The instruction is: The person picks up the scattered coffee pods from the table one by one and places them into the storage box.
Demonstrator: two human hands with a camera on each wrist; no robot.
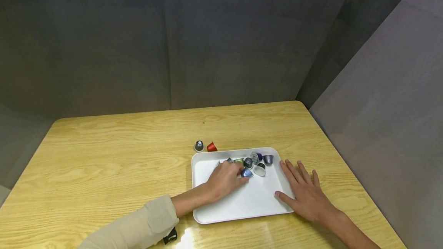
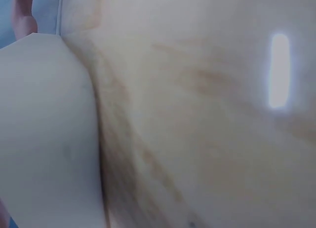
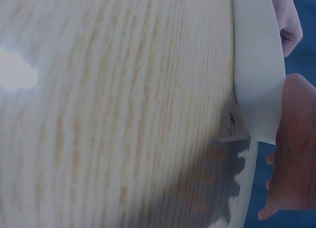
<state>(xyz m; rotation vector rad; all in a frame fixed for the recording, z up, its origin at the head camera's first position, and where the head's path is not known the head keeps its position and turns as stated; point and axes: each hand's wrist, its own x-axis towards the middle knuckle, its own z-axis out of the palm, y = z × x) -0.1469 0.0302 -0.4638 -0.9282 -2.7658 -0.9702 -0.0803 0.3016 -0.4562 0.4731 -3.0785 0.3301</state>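
A white tray (image 1: 242,206) lies on the wooden table, with several coffee capsules in its back part. My left hand (image 1: 225,180) reaches over the tray from the left, its bent fingers down among them. A green capsule (image 1: 239,160) shows just beyond the fingers. Close beside the thumb and index finger is a blue capsule (image 1: 247,173); whether they pinch it, I cannot tell, as the fingertips are partly hidden. My right hand (image 1: 306,195), fingers straight and spread, rests at the tray's right rim. In the right wrist view, this hand (image 3: 298,154) touches the tray's outer side (image 3: 259,65).
Behind the tray, on the table (image 1: 121,164), stand a dark capsule (image 1: 199,146) and a red capsule (image 1: 212,147). Dark capsules (image 1: 268,160) and a white-lidded capsule (image 1: 259,170) lie in the tray's back right. Grey partitions (image 1: 225,41) border the table's back and right.
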